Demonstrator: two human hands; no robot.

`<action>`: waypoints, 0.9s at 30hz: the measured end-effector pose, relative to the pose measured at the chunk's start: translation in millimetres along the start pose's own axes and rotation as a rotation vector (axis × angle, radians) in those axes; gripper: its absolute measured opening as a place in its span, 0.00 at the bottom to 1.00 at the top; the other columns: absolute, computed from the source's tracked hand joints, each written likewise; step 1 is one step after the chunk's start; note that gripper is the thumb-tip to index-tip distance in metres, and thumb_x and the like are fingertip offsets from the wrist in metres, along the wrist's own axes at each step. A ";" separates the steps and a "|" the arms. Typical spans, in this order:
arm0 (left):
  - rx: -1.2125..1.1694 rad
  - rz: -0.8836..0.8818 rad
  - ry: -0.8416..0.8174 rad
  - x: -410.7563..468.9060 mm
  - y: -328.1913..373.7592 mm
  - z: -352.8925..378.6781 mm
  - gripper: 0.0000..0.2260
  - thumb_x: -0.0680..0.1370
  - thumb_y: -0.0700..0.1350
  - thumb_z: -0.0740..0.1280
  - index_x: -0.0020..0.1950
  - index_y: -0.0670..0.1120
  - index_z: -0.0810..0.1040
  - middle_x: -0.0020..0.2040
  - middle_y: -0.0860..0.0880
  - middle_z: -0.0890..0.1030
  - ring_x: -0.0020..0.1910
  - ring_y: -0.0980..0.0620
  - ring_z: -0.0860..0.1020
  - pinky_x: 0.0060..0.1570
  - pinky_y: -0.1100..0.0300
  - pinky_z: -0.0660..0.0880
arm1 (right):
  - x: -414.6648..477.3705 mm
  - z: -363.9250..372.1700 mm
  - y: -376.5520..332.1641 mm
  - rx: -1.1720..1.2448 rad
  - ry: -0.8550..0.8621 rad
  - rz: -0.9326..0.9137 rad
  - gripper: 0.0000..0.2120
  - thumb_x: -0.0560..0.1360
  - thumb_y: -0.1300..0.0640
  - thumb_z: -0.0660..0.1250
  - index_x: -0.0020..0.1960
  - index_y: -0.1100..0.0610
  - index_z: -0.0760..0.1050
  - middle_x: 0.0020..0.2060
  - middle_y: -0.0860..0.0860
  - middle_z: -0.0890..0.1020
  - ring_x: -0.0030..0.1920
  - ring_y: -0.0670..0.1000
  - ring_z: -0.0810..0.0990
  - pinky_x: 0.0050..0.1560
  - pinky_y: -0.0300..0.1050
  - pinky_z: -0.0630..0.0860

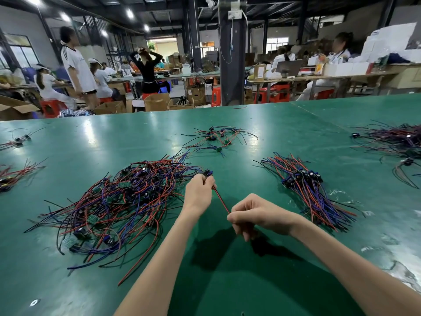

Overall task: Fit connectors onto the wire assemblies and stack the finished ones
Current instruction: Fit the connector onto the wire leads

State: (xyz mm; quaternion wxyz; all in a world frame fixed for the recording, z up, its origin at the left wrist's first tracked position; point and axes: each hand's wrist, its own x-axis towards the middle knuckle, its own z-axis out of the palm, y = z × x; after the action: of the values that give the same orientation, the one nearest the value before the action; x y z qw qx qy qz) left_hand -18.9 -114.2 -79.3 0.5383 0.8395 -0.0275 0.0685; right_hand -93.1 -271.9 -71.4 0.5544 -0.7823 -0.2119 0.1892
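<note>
Green matting covers the surface [141, 133], scuffed pale toward the near right corner.

Largest heap: tangled pile [123, 201] of red, blue and black wire assemblies with small green boards, left of centre.

Next: aligned bundle [307, 188], right of centre. Dark connectors are grouped at its far end, wire tails fanning toward the near edge.

Smaller: loose scatter [218, 137] of wired parts toward the far edge, centre. Another dark heap [396, 140] lies at the right edge.

Left hand [198, 192]: fingers curled, tips pinching a small dark-and-blue connector [207, 172] at the tangled pile's right fringe.

Right hand [255, 215]: closer to the near edge, between the two main heaps. Thumb and forefinger are pinched on the lower end of a red wire [221, 198], other fingers curled under.

Red wire runs straight from one hand to the other.
</note>
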 end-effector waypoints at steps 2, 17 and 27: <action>-0.122 -0.048 -0.028 2.2 0.2 -1.7 0.14 0.80 0.42 0.62 0.36 0.42 0.74 0.35 0.46 0.76 0.30 0.51 0.73 0.38 0.56 0.78 | 0.1 -2.4 0.6 0.031 -0.045 0.033 0.13 0.74 0.51 0.65 0.34 0.55 0.80 0.28 0.54 0.81 0.26 0.49 0.77 0.27 0.37 0.70; -0.518 -0.098 -0.330 -16.5 14.1 11.7 0.09 0.77 0.40 0.67 0.37 0.41 0.77 0.28 0.49 0.73 0.24 0.58 0.71 0.31 0.66 0.74 | 13.1 -7.1 9.4 0.308 0.385 0.048 0.09 0.76 0.55 0.67 0.39 0.58 0.79 0.36 0.54 0.82 0.21 0.44 0.68 0.17 0.32 0.56; -0.516 -0.108 -0.144 -9.7 10.1 9.6 0.10 0.78 0.39 0.66 0.36 0.43 0.78 0.23 0.56 0.75 0.24 0.59 0.68 0.31 0.67 0.70 | 11.8 1.5 4.7 0.202 0.414 -0.032 0.06 0.74 0.61 0.69 0.39 0.60 0.78 0.29 0.51 0.81 0.20 0.44 0.66 0.19 0.33 0.58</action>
State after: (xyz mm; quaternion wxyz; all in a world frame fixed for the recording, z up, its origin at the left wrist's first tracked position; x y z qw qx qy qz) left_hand -28.9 -127.4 -75.6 0.7339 0.6776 -0.0372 -0.0294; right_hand -83.4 -265.7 -77.1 0.6646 -0.7414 -0.0860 0.0361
